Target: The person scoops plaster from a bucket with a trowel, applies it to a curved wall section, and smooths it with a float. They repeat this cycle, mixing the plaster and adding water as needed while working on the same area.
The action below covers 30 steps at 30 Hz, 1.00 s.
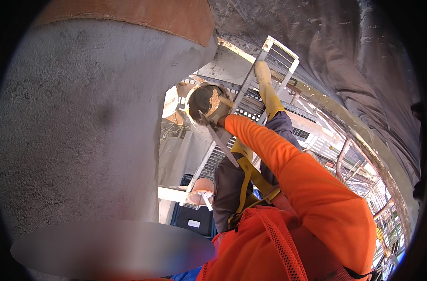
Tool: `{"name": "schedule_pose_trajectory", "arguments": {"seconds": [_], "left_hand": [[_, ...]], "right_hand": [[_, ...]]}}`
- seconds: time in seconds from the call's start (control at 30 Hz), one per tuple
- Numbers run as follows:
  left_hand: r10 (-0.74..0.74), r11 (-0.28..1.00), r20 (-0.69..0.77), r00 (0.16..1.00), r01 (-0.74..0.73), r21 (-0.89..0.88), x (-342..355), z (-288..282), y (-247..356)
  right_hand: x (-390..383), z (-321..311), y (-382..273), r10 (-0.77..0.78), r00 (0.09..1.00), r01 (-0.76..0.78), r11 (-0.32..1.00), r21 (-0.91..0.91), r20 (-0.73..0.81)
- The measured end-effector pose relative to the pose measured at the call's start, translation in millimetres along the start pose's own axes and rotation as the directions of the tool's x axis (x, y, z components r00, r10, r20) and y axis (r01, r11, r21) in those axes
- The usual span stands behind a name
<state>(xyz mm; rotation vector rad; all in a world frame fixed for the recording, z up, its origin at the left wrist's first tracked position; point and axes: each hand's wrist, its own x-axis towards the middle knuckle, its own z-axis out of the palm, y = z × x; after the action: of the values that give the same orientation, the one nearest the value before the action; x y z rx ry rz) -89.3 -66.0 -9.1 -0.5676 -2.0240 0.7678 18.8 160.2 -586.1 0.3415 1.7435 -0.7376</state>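
My right arm, in an orange sleeve, reaches down to a round mortar-crusted bucket [191, 104]. Only a small dark part of my right hand [221, 121] shows at the bucket's near right rim, and its fingers are hidden. Close beside it, a long flat grey blade-like tool [219, 140] slants from over the bucket toward my leg. What links the hand to this tool cannot be made out. Inside the bucket sits grey-brown material, with a mortar-caked tool with a wooden handle [227, 101] leaning across the rim. My left hand is out of the picture.
A rough grey plastered wall [82, 122] fills the left. Below are a metal grating platform [217, 158], a white metal ladder-like frame [247, 84], an orange pail [202, 186] and a black case [194, 218]. My yellow boot [266, 86] stands by the frame; dark sheeting [325, 51] hangs at right.
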Motion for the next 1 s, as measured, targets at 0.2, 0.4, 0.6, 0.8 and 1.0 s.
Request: {"name": "schedule_pose_trajectory", "arguments": {"seconds": [0.2,0.4,0.6,0.8,1.0], "left_hand": [[0.066,0.986,-0.064,0.996,-0.056,0.158,13.6,-6.8,-1.6],[-0.092,0.990,0.039,0.995,0.087,0.111,70.5,-32.3,12.4],[-0.228,0.962,-0.026,0.973,0.230,0.146,203.2,-33.8,-28.1],[-0.404,0.833,-0.008,0.915,0.372,0.410,258.1,-9.9,-35.1],[-0.328,0.838,0.044,0.944,0.270,0.474,262.1,-9.5,-25.3]], "right_hand": [[-64.5,-58.2,28.6,-0.139,0.990,0.139,0.990,0.027,0.004],[-165.0,-209.9,105.7,-0.331,0.944,0.314,0.884,0.346,-0.009],[-252.5,-346.1,167.4,-0.465,0.784,0.614,0.486,0.622,-0.411],[-257.7,-431.6,71.3,-0.477,0.688,0.722,0.373,0.583,-0.547],[-276.3,-523.8,-90.8,-0.732,0.350,0.936,0.241,0.259,-0.584]]}}
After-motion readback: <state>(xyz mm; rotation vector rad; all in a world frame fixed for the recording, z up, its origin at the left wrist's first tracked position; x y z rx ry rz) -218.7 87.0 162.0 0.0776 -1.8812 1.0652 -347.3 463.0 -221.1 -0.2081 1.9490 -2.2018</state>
